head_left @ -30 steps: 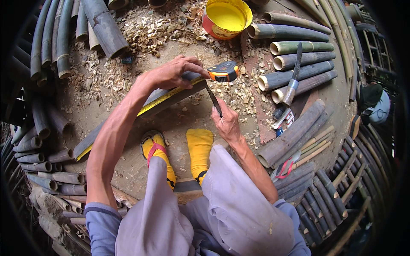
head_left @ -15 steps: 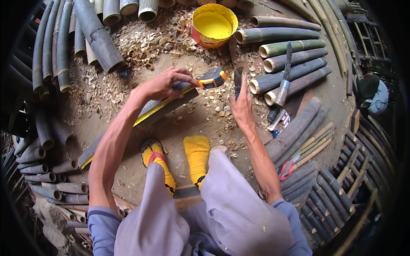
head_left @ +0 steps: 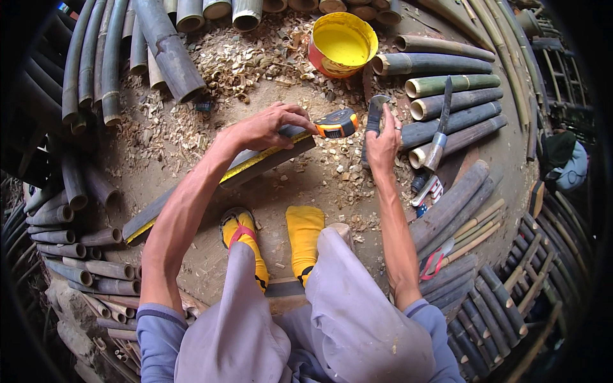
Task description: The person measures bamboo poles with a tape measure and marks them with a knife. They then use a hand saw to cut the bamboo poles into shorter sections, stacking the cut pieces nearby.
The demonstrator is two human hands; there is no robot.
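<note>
My left hand (head_left: 271,127) is closed over the upper end of a long split bamboo piece (head_left: 265,163), which slants down to the left beneath my forearm. Along its edge runs a yellow measuring tape. The orange and black tape measure (head_left: 336,123) sits just past the bamboo's end, beside my left fingertips. My right hand (head_left: 383,142) grips a dark tool (head_left: 374,116) with a shiny rounded end; its exact kind is unclear. The tool stands apart from the bamboo, to the right of the tape measure.
A yellow paint bucket (head_left: 343,45) stands at the back among wood chips (head_left: 236,64). Bamboo poles (head_left: 453,83) lie at right, with a large knife (head_left: 440,127) across them. More bamboo (head_left: 169,54) is at back left. My feet in yellow socks (head_left: 303,233) are close to the bamboo.
The whole view has shifted, so things appear farther right. The tool in my right hand has turned, showing its shiny end. My left hand keeps its hold on the bamboo piece.
</note>
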